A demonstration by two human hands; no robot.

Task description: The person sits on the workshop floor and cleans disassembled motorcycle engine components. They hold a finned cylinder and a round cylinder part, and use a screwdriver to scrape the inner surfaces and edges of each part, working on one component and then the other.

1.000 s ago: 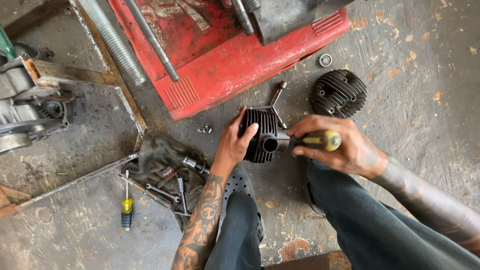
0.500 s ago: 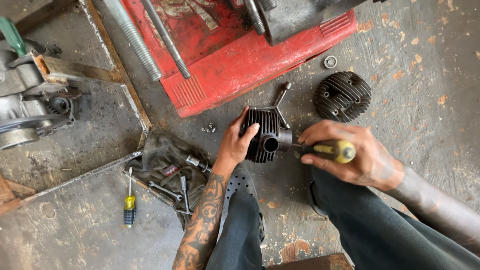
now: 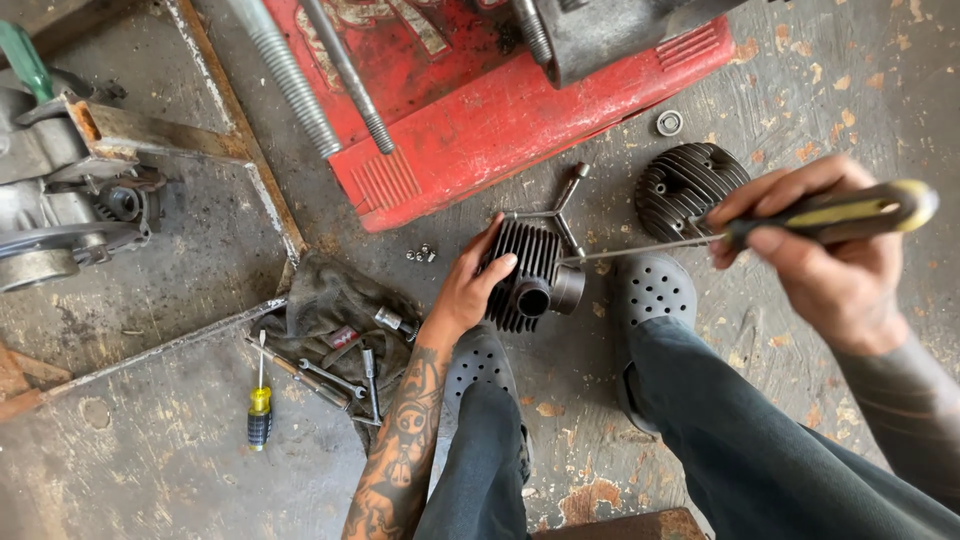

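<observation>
**Screwdriver drawn back from the finned cylinder**

Pulled up and to the right since half a second ago, the right hand (image 3: 835,265) now sits well away from the finned cylinder (image 3: 528,275), where earlier it was close against it. Its fingers are closed around the black-and-yellow handle of a long screwdriver (image 3: 760,228), and the thin shaft runs down and leftward, its tip ending just at the cylinder's round port, at or very near the rim; whether it touches cannot be told

The left hand (image 3: 468,292) has stayed put, fingers curled over the top left edge of the cylinder and thumb along its side, steadying it on the concrete floor (image 3: 620,430). So the cylinder lies directly under the left hand and down-left of the right, between the two grey perforated clogs (image 3: 655,290). The screwdriver's long axis is close to level, tilted slightly down toward the port, and points almost straight at it

Behind the cylinder a cross-shaped wrench (image 3: 562,205) lies on the floor, partly covered by it. A round finned cylinder head (image 3: 685,185) rests just beyond, and the screwdriver shaft crosses in front of its lower edge. A washer (image 3: 669,122) sits near the red machine body (image 3: 500,110). To the left, a dark rag (image 3: 335,315) holds sockets and bits, with a small yellow-handled screwdriver (image 3: 259,400) beside it

The cylinder's far side and bore interior are hidden, and the right forearm is cut off at the frame edge
</observation>
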